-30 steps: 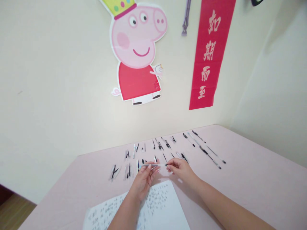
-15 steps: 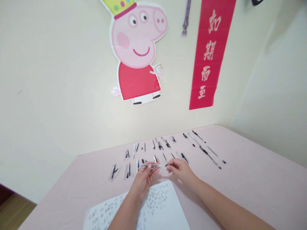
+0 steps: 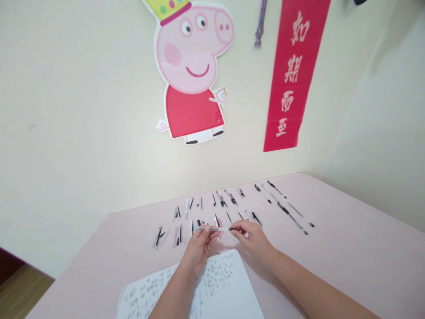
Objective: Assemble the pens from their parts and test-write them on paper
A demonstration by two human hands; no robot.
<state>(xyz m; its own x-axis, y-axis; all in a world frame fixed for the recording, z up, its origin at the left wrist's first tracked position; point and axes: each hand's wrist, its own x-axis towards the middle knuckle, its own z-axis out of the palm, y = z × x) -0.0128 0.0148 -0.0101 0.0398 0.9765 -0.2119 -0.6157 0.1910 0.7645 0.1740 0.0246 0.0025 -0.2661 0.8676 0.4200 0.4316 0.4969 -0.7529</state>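
A clear pen barrel point(image 3: 219, 229) lies level between my two hands, above the far end of the notebook. The thumb and fingers of my left hand point(image 3: 200, 245) grip its left part. At its right end, my right hand point(image 3: 251, 236) pinches a small black end piece, which appears to touch the barrel. Just beyond my hands, pen parts such as black caps, refills and clear barrels lie in two rows; my hands hide some of them. Below my left forearm is an open notebook point(image 3: 244, 294) with handwriting.
Long pens point(image 3: 292, 218) with black ends lie at the right of the pink-covered table point(image 3: 348, 252). A loose set of pen parts point(image 3: 159, 237) lies at the left. Behind the table stands a wall with a cartoon pig cutout point(image 3: 194, 113) and a red banner point(image 3: 288, 102).
The black piece in my right hand and the barrel's right end look closer together than before. Both hands hold nearly the same place; the view has shifted slightly.
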